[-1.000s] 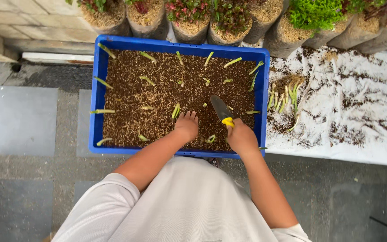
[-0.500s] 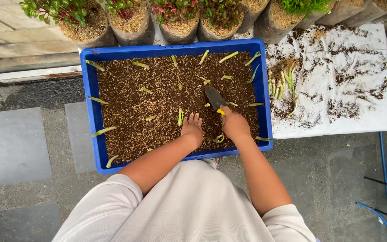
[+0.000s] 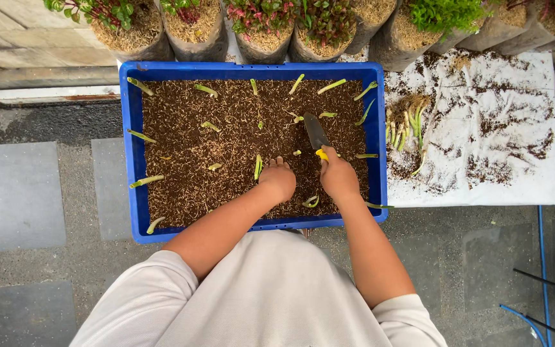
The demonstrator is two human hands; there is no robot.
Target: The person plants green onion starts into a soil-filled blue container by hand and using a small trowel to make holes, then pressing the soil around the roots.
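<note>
While the right hand (image 3: 338, 177) gripped a trowel (image 3: 316, 135) & the left hand (image 3: 279, 180) pressed open on soil, most cuttings (image 3: 257, 167) stood planted in the blue tray (image 3: 130, 160), w/ a bunch (image 3: 409, 128) left.

Tray (image 3: 133, 160) left – sheet (image 3: 515, 128) right, pots (image 3: 194, 32) behind.

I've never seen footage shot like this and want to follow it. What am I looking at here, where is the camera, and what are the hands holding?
The camera sits on a person's head and looks straight down at their own arms. Below is a blue tray filled with brown soil, with small green cuttings stuck in it. The right hand grips a small trowel with a yellow handle, blade in the soil. The left hand rests on the soil beside a cutting. To the right, a white sheet carries spilled soil and a bunch of cuttings. Potted plants line the top edge.
</note>
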